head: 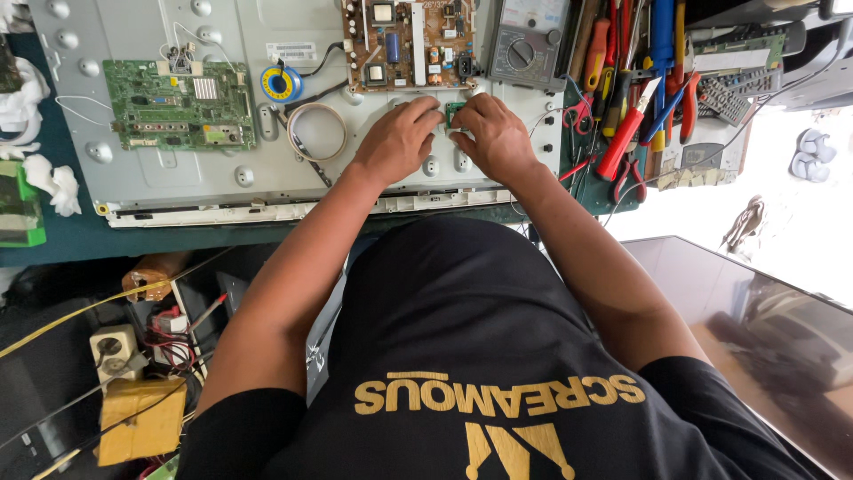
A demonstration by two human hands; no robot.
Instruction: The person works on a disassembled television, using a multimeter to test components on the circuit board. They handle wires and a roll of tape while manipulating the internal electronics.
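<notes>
Two hands meet over one small green circuit board [456, 114], which sits on the grey metal back panel [222, 169] just below the brown power board [409, 44]. Your left hand [400, 140] curls its fingers against the board's left edge; your right hand [494, 135] pinches its right side. Left of them lie a coil of flat ribbon cable [315, 132], a solder spool [282, 84] and a green mainboard [178, 105]. A multimeter [530, 44] and red-handled pliers [626, 133] crowd the tabletop [89, 238] on the right.
</notes>
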